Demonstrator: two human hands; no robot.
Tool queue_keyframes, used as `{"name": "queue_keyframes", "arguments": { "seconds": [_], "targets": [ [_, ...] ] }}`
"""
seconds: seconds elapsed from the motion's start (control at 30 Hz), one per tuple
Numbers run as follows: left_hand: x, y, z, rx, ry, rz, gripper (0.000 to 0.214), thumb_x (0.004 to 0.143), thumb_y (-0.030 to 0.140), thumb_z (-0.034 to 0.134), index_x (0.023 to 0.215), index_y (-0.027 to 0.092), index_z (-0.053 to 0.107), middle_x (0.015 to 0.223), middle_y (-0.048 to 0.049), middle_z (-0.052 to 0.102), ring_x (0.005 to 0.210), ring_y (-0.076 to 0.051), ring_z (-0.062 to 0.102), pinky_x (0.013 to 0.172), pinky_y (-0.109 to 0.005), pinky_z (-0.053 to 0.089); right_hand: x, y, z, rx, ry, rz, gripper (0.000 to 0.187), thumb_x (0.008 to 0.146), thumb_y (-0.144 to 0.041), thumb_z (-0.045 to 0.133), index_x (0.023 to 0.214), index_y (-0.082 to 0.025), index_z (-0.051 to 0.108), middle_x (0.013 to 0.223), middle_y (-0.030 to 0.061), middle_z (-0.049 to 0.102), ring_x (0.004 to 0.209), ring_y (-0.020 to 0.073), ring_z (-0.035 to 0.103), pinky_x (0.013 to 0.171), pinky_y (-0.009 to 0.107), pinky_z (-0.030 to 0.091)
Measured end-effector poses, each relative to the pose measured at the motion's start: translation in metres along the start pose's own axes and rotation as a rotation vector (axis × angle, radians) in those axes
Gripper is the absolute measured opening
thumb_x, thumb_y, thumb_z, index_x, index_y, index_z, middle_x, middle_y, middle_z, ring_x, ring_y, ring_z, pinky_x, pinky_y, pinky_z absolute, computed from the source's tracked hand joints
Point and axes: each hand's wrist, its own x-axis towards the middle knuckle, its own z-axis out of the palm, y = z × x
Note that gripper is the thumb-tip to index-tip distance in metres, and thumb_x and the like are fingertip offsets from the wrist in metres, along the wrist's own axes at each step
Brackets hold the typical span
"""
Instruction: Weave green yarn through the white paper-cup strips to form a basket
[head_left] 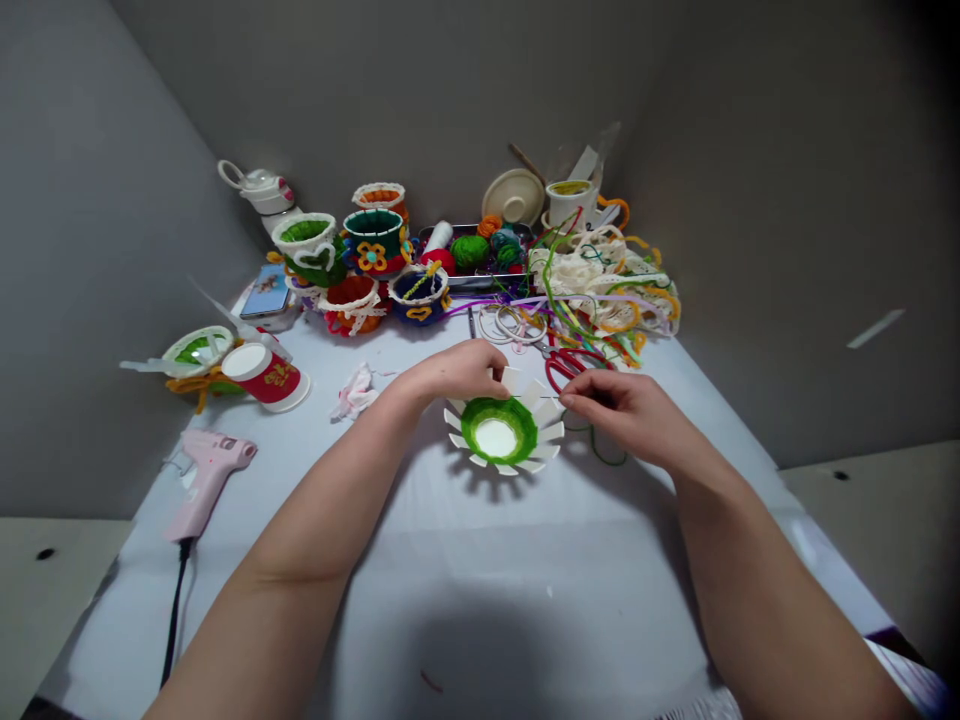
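A paper cup [496,437], its wall cut into fanned-out white strips, is woven with green yarn around its round white base. At its far rim, my left hand [474,368] grips the strips between thumb and fingers. To the right, my right hand [622,408] is closed in a pinch on a thin, dark green strand of yarn [550,397] stretched toward the cup. A loose loop of green yarn hangs below that hand onto the table. Just behind my right hand lie red-handled scissors [574,368].
Several yarn-woven cups [375,243] stand at the back left. A tray [487,278] of yarn balls and a heap of lace and yarn [607,275] lie behind. At left are a pink glue gun [210,480] with its cord, a red-and-white paper cup [266,377] and a crumpled tissue [355,392].
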Motion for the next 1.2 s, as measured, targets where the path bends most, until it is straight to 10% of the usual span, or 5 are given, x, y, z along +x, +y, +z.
{"name": "queue_keyframes", "arguments": {
  "seconds": [0.27, 0.8, 1.2],
  "targets": [
    [0.002, -0.001, 0.002, 0.017, 0.002, 0.002, 0.023, 0.069, 0.034, 0.059, 0.077, 0.015, 0.067, 0.068, -0.0011, 0.062, 0.063, -0.012, 0.049, 0.056, -0.023, 0.033, -0.006, -0.014, 0.007, 0.035, 0.115, -0.073, 0.022, 0.085, -0.039, 0.058, 0.080, -0.018, 0.065, 0.072, 0.0030, 0.063, 0.064, 0.0133, 0.053, 0.057, 0.024, 0.041],
    [-0.006, -0.010, -0.009, -0.012, -0.145, 0.018, 0.023, 0.070, 0.030, 0.053, 0.085, 0.016, 0.064, 0.075, -0.0002, 0.061, 0.067, -0.013, 0.052, 0.058, -0.023, 0.036, 0.002, 0.002, 0.010, -0.226, -0.183, -0.077, 0.017, 0.083, -0.025, 0.050, 0.076, -0.017, 0.064, 0.066, 0.0008, 0.064, 0.060, 0.0129, 0.053, 0.055, 0.022, 0.036],
    [-0.003, 0.008, 0.000, -0.208, -0.115, 0.173, 0.031, 0.073, 0.034, 0.061, 0.096, 0.014, 0.068, 0.085, -0.0011, 0.067, 0.071, -0.011, 0.055, 0.062, -0.020, 0.039, 0.005, 0.001, 0.027, -0.219, -0.112, -0.079, 0.016, 0.079, -0.019, 0.048, 0.077, -0.016, 0.064, 0.071, 0.0019, 0.065, 0.064, 0.0145, 0.054, 0.057, 0.023, 0.034]
  ]
}}
